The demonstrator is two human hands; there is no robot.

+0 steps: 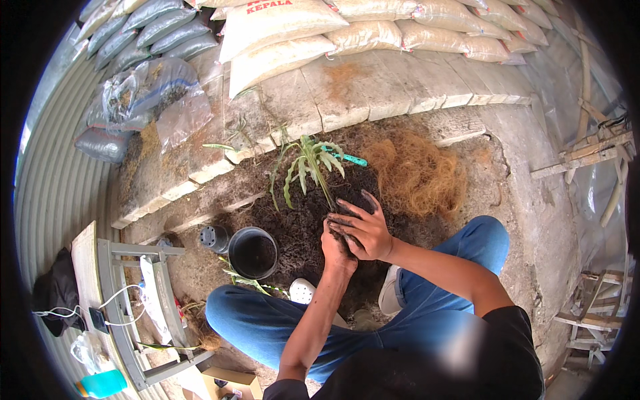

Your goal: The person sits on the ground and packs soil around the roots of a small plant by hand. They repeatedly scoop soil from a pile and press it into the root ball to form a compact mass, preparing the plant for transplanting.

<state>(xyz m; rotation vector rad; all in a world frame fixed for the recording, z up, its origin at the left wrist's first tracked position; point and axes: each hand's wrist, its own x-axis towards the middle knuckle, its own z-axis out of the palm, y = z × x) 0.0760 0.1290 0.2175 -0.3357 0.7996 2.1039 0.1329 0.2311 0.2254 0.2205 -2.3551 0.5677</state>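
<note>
A leafy green plant (308, 163) leans up and away from me, its stem running down to a dark clump of soil at the roots. My left hand (337, 252) is wrapped round that root clump from the left and below. Across its top and right side lies my right hand (363, 230), fingers bent over it and smeared with dark soil. Both hands are above a heap of loose dark soil (297, 233). Left of them stands a black plastic pot (256, 233), with a smaller dark pot (212, 237) tipped beside it. A turquoise-handled tool (353, 159) lies behind the plant, partly hidden by leaves.
Brown coconut fibre (420, 177) is piled at the right of the soil. Behind runs a low concrete ledge (300, 100) with stacked filled sacks (367, 37). A grey-framed bench (113, 293) stands at left, a cardboard box (233, 383) near it. Wooden racks (593, 157) are at right.
</note>
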